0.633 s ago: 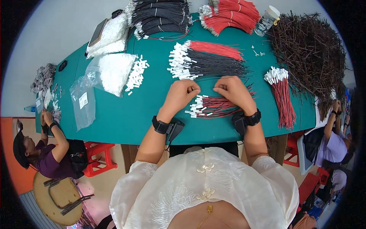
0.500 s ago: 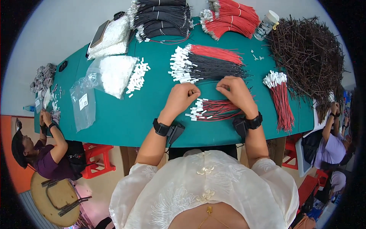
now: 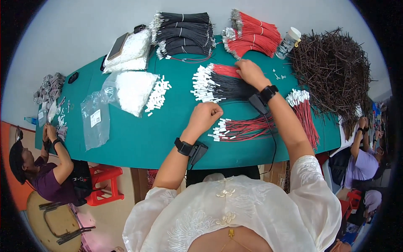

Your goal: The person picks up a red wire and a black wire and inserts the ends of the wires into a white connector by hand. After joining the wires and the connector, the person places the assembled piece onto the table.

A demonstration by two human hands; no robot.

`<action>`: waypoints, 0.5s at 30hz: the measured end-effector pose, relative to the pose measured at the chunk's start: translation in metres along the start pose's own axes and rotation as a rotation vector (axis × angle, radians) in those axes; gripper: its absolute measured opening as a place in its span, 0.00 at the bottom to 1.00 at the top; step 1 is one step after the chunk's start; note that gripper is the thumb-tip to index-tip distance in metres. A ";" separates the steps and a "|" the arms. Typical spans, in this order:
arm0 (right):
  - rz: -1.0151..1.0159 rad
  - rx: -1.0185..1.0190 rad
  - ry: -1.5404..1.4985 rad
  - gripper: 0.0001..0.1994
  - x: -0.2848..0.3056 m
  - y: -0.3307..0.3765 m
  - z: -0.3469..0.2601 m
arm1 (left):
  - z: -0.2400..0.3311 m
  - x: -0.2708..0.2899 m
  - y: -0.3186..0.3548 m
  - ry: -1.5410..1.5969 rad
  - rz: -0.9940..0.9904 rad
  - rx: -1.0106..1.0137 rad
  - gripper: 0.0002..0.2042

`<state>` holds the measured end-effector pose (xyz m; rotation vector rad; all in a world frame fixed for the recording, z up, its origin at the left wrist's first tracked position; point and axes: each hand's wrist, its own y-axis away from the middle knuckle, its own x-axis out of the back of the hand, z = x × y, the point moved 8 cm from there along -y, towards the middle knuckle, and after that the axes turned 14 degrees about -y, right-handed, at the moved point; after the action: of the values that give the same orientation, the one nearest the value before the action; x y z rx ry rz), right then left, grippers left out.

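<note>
Green table [image 3: 138,138]: left hand [image 3: 205,116] clenched (empty?), right hand [image 3: 248,72] grasping red-black wires [image 3: 222,82]

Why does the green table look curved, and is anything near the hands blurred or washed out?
Head view: fisheye bends the table edge, with dark corners at the rim. Light is even and soft; faint shadows only. The right hand on the red and black wire bundle and the fisted left hand look sharp; no glare.
</note>
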<state>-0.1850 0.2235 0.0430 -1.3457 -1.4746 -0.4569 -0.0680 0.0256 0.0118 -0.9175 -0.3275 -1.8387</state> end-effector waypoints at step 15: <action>-0.021 -0.125 -0.029 0.07 0.004 -0.015 0.010 | 0.002 0.004 0.002 -0.006 0.002 0.000 0.05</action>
<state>-0.2021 0.2295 0.0474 -1.4412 -1.5056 -0.5523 -0.0666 0.0232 0.0161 -0.9233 -0.3303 -1.8341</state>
